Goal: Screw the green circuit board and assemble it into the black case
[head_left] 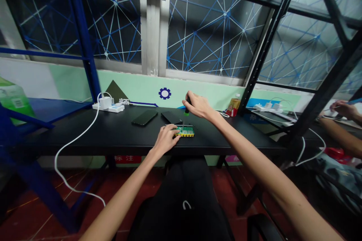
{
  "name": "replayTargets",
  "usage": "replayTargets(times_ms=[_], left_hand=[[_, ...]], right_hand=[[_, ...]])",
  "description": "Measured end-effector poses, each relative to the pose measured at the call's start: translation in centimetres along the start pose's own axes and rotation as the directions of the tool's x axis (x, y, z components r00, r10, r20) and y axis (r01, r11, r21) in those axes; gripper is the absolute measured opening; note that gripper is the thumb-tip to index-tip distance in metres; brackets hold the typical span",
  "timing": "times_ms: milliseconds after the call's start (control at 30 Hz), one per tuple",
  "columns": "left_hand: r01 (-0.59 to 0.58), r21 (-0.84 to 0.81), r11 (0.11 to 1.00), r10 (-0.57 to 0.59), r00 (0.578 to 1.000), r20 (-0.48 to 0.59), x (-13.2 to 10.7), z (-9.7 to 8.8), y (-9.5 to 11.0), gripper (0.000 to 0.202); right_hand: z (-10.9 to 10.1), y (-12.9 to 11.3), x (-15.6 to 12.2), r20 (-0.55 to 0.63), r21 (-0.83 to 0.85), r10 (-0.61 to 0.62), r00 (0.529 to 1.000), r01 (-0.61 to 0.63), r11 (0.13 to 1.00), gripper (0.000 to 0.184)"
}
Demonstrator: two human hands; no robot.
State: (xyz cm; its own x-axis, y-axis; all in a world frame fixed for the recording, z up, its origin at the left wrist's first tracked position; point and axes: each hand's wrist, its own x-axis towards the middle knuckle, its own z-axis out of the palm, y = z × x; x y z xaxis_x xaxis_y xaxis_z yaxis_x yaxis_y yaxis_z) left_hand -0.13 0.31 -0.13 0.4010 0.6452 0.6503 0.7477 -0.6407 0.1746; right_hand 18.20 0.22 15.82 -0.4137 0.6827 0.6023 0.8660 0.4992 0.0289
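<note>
A green circuit board (188, 130) with a yellow row along its near edge lies on the black desk, close to the front. My left hand (164, 137) grips its left end, thumb at the near side and fingers over the top. Above the board, my right hand (199, 105) is closed round the handle of a screwdriver (186, 113), black with a green lower part. The thin shaft points down at the board; whether the tip sits in a screw is too small to tell.
Behind the board lie a dark phone (144, 118) and a flat black object (170, 117). A white power strip (109, 107) stands at the back left, its cable hanging off the desk. A bottle (233, 105) stands back right. Another person's hand (342, 109) is at the far right.
</note>
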Motion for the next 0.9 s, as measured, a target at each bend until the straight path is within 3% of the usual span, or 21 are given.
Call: replayTargets(times_ms=[133, 367, 600, 767, 900], left_hand=[[-0.024, -0.030, 0.999, 0.023, 0.999, -0.030, 0.04, 0.33, -0.15, 0.018], [-0.040, -0.022, 0.999, 0.040, 0.999, -0.009, 0.24, 0.11, 0.02, 0.018], [-0.032, -0.055, 0.998, 0.031, 0.999, -0.024, 0.10, 0.40, -0.30, 0.020], [-0.036, -0.037, 0.999, 0.036, 0.999, 0.000, 0.12, 0.29, -0.35, 0.021], [-0.039, -0.040, 0.998, 0.038, 0.999, -0.013, 0.07, 0.31, -0.38, 0.019]], right_hand=[[0.02, 0.33, 0.36, 0.025, 0.029, -0.020, 0.999, 0.019, 0.999, 0.025], [0.20, 0.01, -0.27, -0.038, -0.087, 0.011, 0.999, -0.014, 0.996, 0.042], [-0.53, 0.33, -0.35, 0.056, 0.147, -0.036, 0.998, 0.027, 0.989, 0.029], [-0.03, 0.15, -0.44, -0.023, -0.004, 0.063, 0.998, -0.064, 0.998, 0.036], [-0.68, 0.14, -0.33, 0.058, 0.032, 0.085, 0.995, -0.087, 0.996, 0.030]])
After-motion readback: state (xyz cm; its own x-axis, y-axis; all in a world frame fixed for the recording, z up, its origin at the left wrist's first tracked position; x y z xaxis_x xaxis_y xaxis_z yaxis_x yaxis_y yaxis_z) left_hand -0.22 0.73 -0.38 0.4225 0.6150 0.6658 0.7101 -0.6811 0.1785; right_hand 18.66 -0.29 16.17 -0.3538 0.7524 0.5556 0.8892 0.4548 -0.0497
